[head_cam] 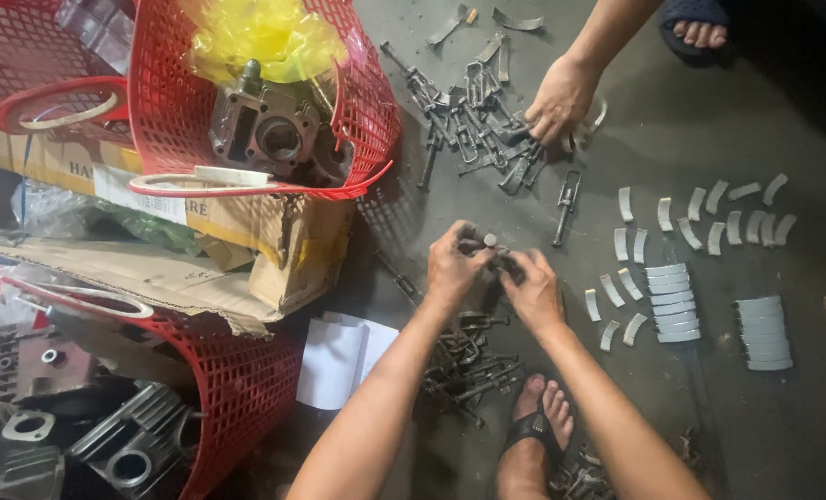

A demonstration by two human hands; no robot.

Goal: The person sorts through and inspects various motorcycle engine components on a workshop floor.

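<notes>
Left hand [452, 264] + right hand [529, 289] clasp metal part [490, 248] | pile [469, 366] beneath

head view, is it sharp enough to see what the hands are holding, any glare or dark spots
Head view: dim, even light, no strong glare. The left hand and right hand meet on a small dark metal part, soft and too murky to make out. The curved grey pieces on the floor read clearly. The bottom left corner by the red basket is in shadow.
</notes>
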